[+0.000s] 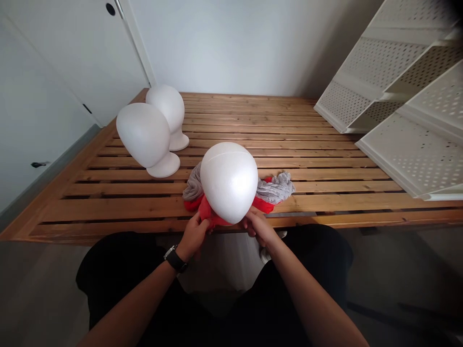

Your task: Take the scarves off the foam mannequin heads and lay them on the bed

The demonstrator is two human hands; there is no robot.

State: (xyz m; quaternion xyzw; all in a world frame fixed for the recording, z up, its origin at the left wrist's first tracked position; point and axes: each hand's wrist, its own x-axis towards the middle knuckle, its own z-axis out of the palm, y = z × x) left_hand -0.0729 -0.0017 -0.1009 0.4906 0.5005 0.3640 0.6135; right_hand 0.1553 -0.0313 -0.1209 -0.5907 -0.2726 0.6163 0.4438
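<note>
A white foam mannequin head (228, 180) stands near the front edge of the slatted table, directly before me. Red cloth (205, 210) shows under its left and front side. My left hand (196, 232), with a watch on the wrist, pinches this cloth. At the head's lower right, my right hand (259, 225) has its fingers curled in close under the head; what they hold is hidden. Crumpled grey fabric (278, 188) with red beneath it lies to the right of the head, and more grey fabric (194, 184) bunches on the left.
Two more white foam heads stand at the back left, a nearer one (144, 136) and a farther one (167, 108). White perforated racks (415, 144) rise on the right side of the wooden slatted table (249, 113). A wall and white doors stand behind.
</note>
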